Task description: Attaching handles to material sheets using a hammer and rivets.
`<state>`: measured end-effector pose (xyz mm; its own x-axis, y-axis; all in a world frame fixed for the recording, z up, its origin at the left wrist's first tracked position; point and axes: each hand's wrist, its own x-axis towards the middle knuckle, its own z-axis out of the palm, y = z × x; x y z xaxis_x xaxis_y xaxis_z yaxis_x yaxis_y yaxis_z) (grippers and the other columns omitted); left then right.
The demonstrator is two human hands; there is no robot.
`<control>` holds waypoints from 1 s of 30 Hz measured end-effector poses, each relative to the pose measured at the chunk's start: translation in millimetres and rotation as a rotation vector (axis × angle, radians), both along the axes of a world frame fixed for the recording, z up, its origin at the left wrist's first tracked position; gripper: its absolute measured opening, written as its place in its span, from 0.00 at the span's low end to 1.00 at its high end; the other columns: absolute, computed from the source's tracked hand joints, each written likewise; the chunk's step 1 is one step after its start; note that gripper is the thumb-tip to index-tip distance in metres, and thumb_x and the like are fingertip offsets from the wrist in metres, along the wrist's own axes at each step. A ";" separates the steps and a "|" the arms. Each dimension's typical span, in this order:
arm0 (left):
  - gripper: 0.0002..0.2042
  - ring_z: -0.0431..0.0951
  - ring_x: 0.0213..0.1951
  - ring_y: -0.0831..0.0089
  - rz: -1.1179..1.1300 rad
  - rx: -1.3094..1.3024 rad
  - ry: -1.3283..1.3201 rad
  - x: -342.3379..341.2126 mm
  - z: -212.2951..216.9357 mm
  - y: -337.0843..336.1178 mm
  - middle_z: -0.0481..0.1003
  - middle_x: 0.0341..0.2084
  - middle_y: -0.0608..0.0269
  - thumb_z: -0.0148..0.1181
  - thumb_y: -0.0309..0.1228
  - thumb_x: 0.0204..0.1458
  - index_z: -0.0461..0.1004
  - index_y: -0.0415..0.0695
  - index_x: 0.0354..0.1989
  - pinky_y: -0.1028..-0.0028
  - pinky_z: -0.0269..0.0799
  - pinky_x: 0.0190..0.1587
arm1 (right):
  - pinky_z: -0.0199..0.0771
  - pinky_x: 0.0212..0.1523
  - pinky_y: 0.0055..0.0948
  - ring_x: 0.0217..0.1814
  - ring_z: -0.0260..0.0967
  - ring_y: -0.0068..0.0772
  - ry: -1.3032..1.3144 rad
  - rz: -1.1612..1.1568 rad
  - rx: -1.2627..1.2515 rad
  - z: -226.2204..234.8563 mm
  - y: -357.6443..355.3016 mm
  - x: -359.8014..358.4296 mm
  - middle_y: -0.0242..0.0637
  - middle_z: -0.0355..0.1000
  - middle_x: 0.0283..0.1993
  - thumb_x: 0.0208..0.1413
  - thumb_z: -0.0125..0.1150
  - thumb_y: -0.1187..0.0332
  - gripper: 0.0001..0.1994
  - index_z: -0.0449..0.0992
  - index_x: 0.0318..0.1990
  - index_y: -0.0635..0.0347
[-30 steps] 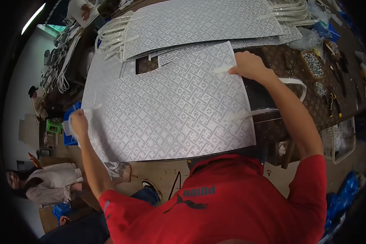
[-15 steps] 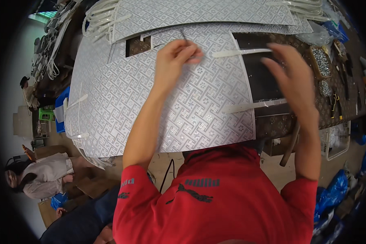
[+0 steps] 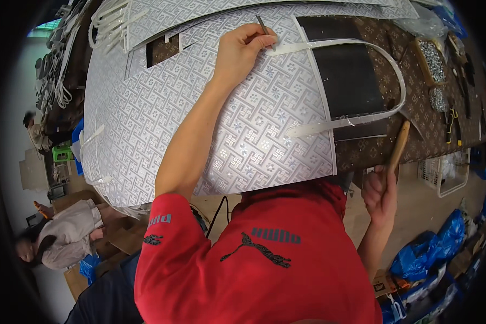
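At the near edge of the brown patterned table [image 3: 426, 127] the big silver embossed sheet [image 3: 162, 108] lies flat, its lower rim hanging a little over the table's edge toward the person in the red shirt [image 3: 259, 259]; the left hand [image 3: 242, 47] rests on the sheet's upper part, fingers drawn together and pinching a thin metal pin [image 3: 261, 24] that stands tilted against the near end of the white strap [image 3: 356, 46]; that strap loops out from the sheet's right border, round a black panel [image 3: 344, 81], and comes back to the sheet lower down. Half a second ago the left hand was already at this spot, so it has hardly shifted; a second ago it was far off at the sheet's left corner. The right hand [image 3: 379, 191] has changed more; half a second back it hovered spread above the black panel, and now it is down below the table's edge, closed round a wooden handle [image 3: 398, 147] that slants up toward the table; what sits at the handle's top I cannot make out. More silver sheets [image 3: 243, 6] lie stacked beyond; small trays of metal bits [image 3: 432, 56] sit on the right; a seated person [image 3: 65, 237] is well apart at lower left.
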<state>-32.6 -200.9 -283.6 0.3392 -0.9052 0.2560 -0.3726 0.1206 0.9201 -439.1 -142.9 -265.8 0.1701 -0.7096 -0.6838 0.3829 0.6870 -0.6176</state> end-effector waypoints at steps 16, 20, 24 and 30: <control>0.06 0.77 0.29 0.80 0.010 -0.062 -0.060 5.2 -9.9 0.3 0.81 0.26 0.64 0.64 0.28 0.54 0.83 0.40 0.37 0.78 0.71 0.34 | 0.44 0.10 0.19 0.11 0.45 0.15 0.549 -0.105 -0.518 42.7 -0.9 22.6 0.23 0.51 0.17 0.69 0.52 0.57 0.15 0.61 0.30 0.51; 0.06 0.77 0.30 0.80 -0.007 -0.062 -0.042 4.1 -9.4 -0.5 0.82 0.28 0.64 0.63 0.27 0.55 0.83 0.40 0.37 0.78 0.71 0.36 | 0.45 0.11 0.18 0.11 0.46 0.14 0.578 0.076 -0.607 50.4 -11.9 50.7 0.23 0.52 0.17 0.70 0.48 0.57 0.14 0.64 0.32 0.53; 0.06 0.79 0.34 0.78 -0.008 -0.021 -0.092 -0.2 -8.0 3.4 0.82 0.32 0.63 0.61 0.25 0.57 0.81 0.36 0.38 0.79 0.73 0.42 | 0.46 0.13 0.17 0.12 0.49 0.13 0.577 0.322 -0.677 57.4 -18.7 82.0 0.23 0.56 0.18 0.70 0.48 0.61 0.12 0.67 0.34 0.55; 0.07 0.79 0.29 0.64 0.019 -0.200 -0.257 -3.2 -8.1 -0.8 0.80 0.27 0.57 0.65 0.31 0.53 0.81 0.42 0.36 0.71 0.73 0.34 | 0.44 0.14 0.17 0.13 0.50 0.11 0.795 0.602 -1.046 59.8 -36.1 103.0 0.22 0.59 0.19 0.69 0.52 0.65 0.08 0.69 0.37 0.57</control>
<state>-35.8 -201.7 -291.7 0.2564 -0.8225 0.5078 -0.5932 0.2809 0.7545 -336.1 -179.1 -205.9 0.4468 -0.8937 0.0402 -0.4742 -0.2747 -0.8365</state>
